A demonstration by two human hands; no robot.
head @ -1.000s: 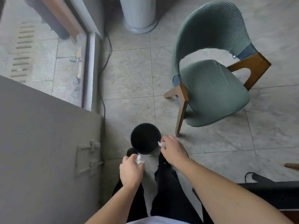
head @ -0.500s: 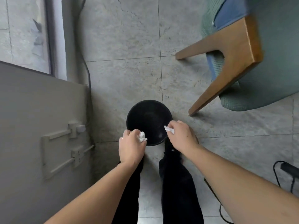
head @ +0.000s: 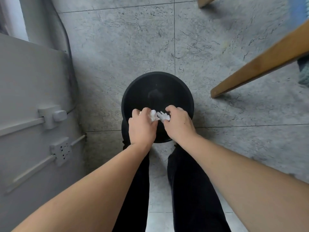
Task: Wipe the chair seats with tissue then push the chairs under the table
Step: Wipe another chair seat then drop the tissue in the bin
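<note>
Both of my hands hover over the open mouth of a round black bin (head: 157, 91) on the floor. My left hand (head: 142, 127) is closed around a crumpled white tissue (head: 153, 115). My right hand (head: 178, 123) grips a second crumpled tissue (head: 163, 116), and the two wads nearly touch above the bin's near half. Of the green chair, only a wooden leg (head: 260, 64) and a scrap of the seat's fabric (head: 304, 71) show at the right edge.
A grey wall panel (head: 25, 81) with a plug (head: 58, 115), a socket (head: 61, 150) and a cable stands close on the left. My black-trousered legs (head: 189, 190) stand just behind the bin. Grey floor tiles (head: 125, 44) stretch beyond it.
The camera has tilted down and closer to the bin. Both hands have moved forward and together, from the bin's near rim to over its opening, still holding the tissues.
</note>
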